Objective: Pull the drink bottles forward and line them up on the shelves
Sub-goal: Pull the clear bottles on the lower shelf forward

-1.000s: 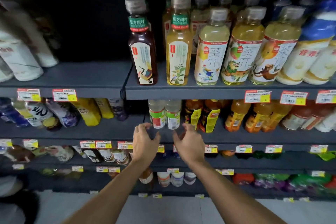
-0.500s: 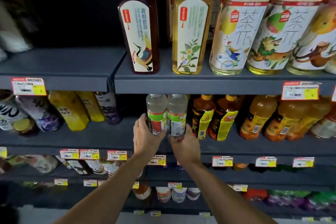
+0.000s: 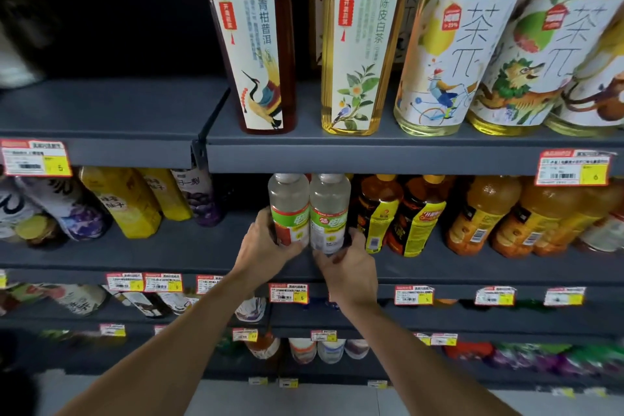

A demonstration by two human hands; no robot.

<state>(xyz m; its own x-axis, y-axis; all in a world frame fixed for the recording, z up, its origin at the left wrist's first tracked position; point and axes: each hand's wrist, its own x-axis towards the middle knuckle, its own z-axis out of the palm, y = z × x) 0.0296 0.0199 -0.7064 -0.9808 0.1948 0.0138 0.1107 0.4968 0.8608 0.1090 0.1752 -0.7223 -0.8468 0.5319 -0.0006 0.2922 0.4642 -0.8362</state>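
Grips the pair of clear, green-labelled plastic drink bottles (image 3: 304,213) standing side by side on the dark grey middle shelf (image 3: 169,253), left hand (image 3: 266,246) round one, right hand (image 3: 351,263) round the other, short of the front edge; seemingly early yet, leaning yellow bottles (image 3: 121,203) alongside awaiting straightening.

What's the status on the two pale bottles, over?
Left hand grips left pale bottle. Right hand grips right pale bottle. Both upright, touching. Yellow-labelled bottle close on the right.
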